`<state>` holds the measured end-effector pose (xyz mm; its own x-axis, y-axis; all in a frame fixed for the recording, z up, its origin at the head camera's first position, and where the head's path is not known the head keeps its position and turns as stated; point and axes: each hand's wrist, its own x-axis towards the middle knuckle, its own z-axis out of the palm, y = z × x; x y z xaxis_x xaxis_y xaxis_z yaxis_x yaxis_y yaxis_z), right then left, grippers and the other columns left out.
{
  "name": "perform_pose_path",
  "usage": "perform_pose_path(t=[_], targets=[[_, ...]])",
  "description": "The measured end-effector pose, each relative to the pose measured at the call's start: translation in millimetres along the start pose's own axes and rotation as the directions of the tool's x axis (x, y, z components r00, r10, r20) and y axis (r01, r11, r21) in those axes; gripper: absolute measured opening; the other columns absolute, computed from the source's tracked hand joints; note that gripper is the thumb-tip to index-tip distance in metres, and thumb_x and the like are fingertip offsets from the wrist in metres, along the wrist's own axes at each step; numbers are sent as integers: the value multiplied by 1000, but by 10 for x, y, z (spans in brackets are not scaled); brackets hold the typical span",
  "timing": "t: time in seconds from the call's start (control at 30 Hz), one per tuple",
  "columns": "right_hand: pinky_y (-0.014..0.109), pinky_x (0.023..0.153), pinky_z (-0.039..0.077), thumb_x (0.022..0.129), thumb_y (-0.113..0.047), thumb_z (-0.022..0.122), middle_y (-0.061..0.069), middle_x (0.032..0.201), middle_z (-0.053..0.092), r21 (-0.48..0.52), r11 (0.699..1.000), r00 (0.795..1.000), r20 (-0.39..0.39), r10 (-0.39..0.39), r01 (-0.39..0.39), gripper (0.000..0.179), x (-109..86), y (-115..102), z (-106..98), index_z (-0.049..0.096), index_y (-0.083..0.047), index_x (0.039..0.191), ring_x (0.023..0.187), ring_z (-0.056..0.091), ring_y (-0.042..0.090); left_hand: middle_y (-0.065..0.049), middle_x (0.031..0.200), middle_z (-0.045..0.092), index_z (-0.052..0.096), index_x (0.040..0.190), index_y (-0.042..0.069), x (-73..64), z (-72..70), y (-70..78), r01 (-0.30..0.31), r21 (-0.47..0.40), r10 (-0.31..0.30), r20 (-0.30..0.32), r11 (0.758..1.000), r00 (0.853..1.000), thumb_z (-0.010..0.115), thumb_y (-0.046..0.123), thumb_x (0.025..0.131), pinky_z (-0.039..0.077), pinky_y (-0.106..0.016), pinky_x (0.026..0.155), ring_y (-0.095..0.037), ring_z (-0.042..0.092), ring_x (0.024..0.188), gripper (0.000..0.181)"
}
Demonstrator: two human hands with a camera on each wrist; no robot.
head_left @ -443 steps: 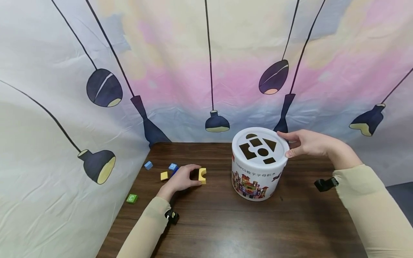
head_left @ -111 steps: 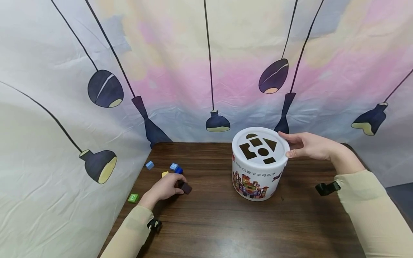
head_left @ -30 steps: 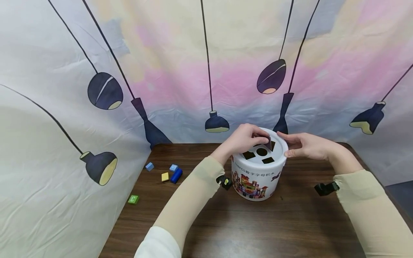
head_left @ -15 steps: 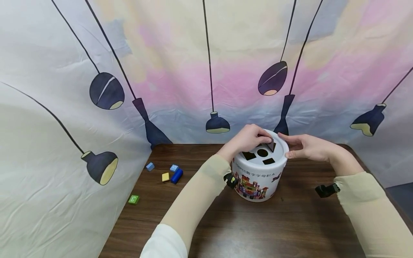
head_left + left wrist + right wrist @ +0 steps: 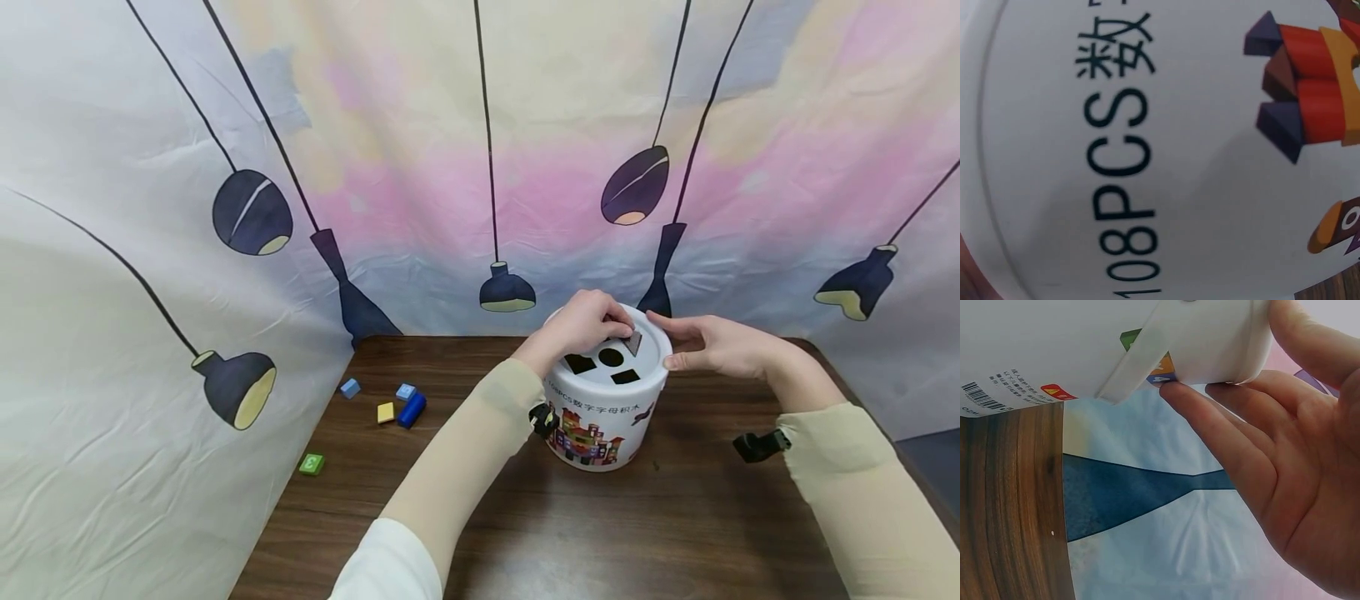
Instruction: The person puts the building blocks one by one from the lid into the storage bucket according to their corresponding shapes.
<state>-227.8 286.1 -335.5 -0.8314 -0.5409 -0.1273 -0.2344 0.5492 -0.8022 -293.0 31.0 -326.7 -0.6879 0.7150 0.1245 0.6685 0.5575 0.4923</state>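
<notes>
A pastel cloth (image 5: 427,150) painted with dark hanging lamps filled the background. Before it stretched a dark brown wooden counter (image 5: 600,533). Two cream sleeves (image 5: 472,442) reached in from the lower edge.

A white cylindrical bucket (image 5: 600,417) stood upright on the counter, right of centre, printed with a colourful block castle and "108PCS" beside Chinese characters. Its white lid (image 5: 650,354) had shaped holes, including a round one.

The right hand (image 5: 731,343) was at the bucket's right side, thumb and fingers spread apart, their tips resting against its upper edge and wall. The left hand (image 5: 581,321) arched over the lid from the left, fingers curled and clamped on a block there.

Left of the bucket and well apart from it lay a deep blue cylinder (image 5: 412,410), on its side. A green block (image 5: 311,464) with a pale character sat near the counter's left edge. Just beside the cylinder were a light blue block (image 5: 406,392) and a yellow block (image 5: 386,412); a smaller-looking blue block (image 5: 350,388) lay farther left.

Least visible was the greyish-purple block (image 5: 634,343) under the left fingertips, its triangular face showing at the lid's triangular hole; how deep it sat was unclear.
</notes>
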Motion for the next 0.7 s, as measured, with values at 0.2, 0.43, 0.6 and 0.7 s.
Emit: perform_pose_path(t=[0.2,0.43,0.6,0.7], targets=[[40,102,57,105,-21,72,26,171,25,-1,1000,1000,3,0,0,86,-3,1,1,19,-1,170,144,49,47,6,110,79,83,121,14,-5,16,-23,3,-10,-3,-31,1000,1000,72,24,106,50,-17,80,-4,66,96,21],[32,100,57,104,-22,73,27,167,35,-5,1000,1000,-2,11,-11,87,-10,-2,2,19,-3,170,143,51,46,5,114,78,81,124,15,-45,2,-66,4,-42,-7,-61,999,998,72,24,106,49,-16,82,-4,65,100,23],[29,98,57,104,-21,74,26,168,34,-3,1000,1000,-9,11,-11,87,-9,3,9,20,-3,170,143,52,45,5,113,77,81,125,14,-83,-2,-64,-18,-66,13,-82,998,997,73,25,105,48,-15,81,-1,64,95,24],[27,97,56,104,-20,74,26,167,34,5,1000,1000,-16,6,-6,87,-8,9,15,21,-3,170,142,53,45,6,112,77,81,124,13,-129,-13,-66,-44,-94,34,-108,995,994,73,24,105,48,-16,81,-2,63,95,23]])
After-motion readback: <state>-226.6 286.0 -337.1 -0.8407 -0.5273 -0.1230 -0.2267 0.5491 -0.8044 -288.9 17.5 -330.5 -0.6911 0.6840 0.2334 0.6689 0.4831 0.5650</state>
